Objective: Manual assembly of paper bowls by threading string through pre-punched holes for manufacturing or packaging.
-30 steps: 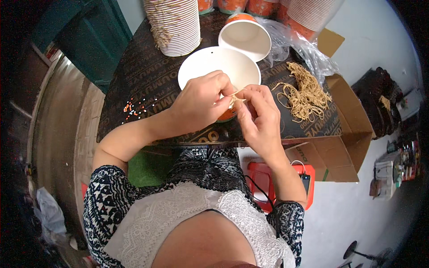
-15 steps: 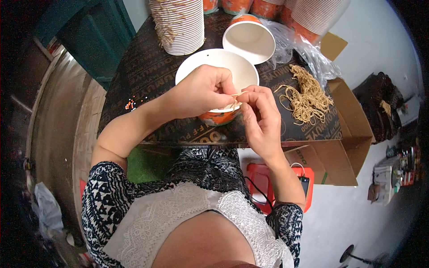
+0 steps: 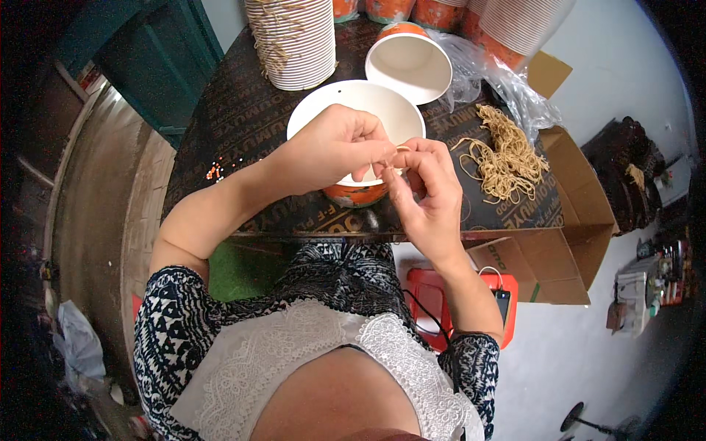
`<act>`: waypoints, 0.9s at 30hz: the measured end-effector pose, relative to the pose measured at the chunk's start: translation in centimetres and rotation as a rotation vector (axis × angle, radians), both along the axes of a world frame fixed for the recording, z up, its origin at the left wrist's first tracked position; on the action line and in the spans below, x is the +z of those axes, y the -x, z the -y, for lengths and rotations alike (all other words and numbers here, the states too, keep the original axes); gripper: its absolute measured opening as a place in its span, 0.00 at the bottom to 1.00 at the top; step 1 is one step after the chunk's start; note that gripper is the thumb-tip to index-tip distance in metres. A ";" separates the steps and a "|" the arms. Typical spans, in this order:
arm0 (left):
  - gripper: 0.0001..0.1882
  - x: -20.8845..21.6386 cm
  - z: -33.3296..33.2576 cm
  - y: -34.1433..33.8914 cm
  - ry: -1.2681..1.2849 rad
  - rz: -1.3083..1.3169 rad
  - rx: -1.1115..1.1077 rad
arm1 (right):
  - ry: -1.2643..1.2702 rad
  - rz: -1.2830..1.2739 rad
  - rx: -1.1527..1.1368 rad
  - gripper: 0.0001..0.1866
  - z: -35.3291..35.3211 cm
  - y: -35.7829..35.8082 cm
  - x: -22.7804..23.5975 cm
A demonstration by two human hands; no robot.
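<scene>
A paper tub (image 3: pixel 356 195), white inside and orange outside, stands near the table's front edge. Above its near side my two hands meet, fingertips almost touching. Thumb and fingers of my left hand (image 3: pixel 340 151) are pinched on a short tan string (image 3: pixel 402 148). From the other side my right hand (image 3: pixel 428 187) is closed in a pinch on the same string, a bit of which loops up between the fingers. The fingers hide most of the string, so any knot in it cannot be seen. To the right lies a tangled heap of tan strings (image 3: pixel 507 162).
Behind the tub, another tub (image 3: pixel 409 67) lies tipped, opening toward me. A tall stack of tubs (image 3: pixel 300 44) with strings along its side stands back left. Small coloured beads (image 3: pixel 215 172) lie at left. Clear plastic bag (image 3: pixel 504 84) and cardboard box (image 3: pixel 581 213) are at right.
My fingertips have come closer together and shifted slightly left, and the right thumb has moved in toward the left fingers. Less of the string shows now. The tub has barely shifted left.
</scene>
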State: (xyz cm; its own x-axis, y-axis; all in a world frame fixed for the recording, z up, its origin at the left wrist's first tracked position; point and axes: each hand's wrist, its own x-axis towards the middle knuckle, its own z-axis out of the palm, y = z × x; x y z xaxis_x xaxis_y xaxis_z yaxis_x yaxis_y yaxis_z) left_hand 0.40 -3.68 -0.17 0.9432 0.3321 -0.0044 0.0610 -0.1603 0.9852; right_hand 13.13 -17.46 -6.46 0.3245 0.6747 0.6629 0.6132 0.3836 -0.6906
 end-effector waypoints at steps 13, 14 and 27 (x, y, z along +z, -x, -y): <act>0.07 -0.7 0.2 0.2 -0.342 -0.066 -0.039 | -0.033 -0.366 0.131 0.02 -0.7 -0.4 -1.1; 0.07 -0.7 0.3 0.3 -0.340 -0.066 -0.038 | -0.032 -0.366 0.132 0.02 -0.7 -0.4 -0.9; 0.07 -0.1 0.2 0.7 0.047 -0.031 0.120 | 0.000 -0.616 0.275 0.07 -0.4 -2.1 0.6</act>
